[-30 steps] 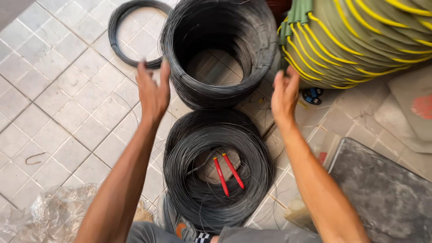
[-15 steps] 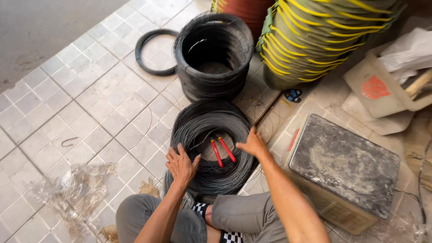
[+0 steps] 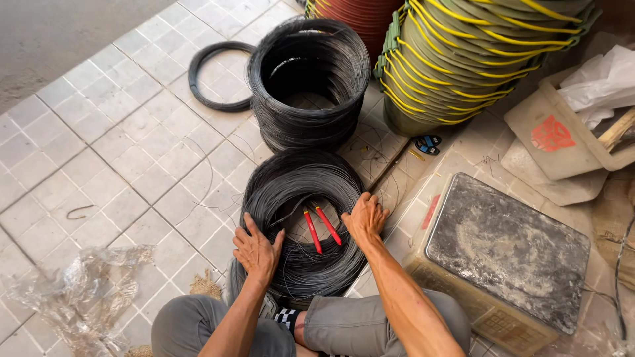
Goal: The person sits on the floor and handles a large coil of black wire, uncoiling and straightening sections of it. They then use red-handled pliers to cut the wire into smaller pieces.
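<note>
Nearest us, our left hand [image 3: 256, 251] and right hand [image 3: 365, 218] lie spread flat, gripping nothing, on opposite sides of the low wire coil [image 3: 301, 221] on the tiled floor [image 3: 112, 158]; red-handled cutters [image 3: 322, 228] rest inside it. We judge even pressure keeps strands together. Farther off stands a taller coil [image 3: 309, 82].
</note>
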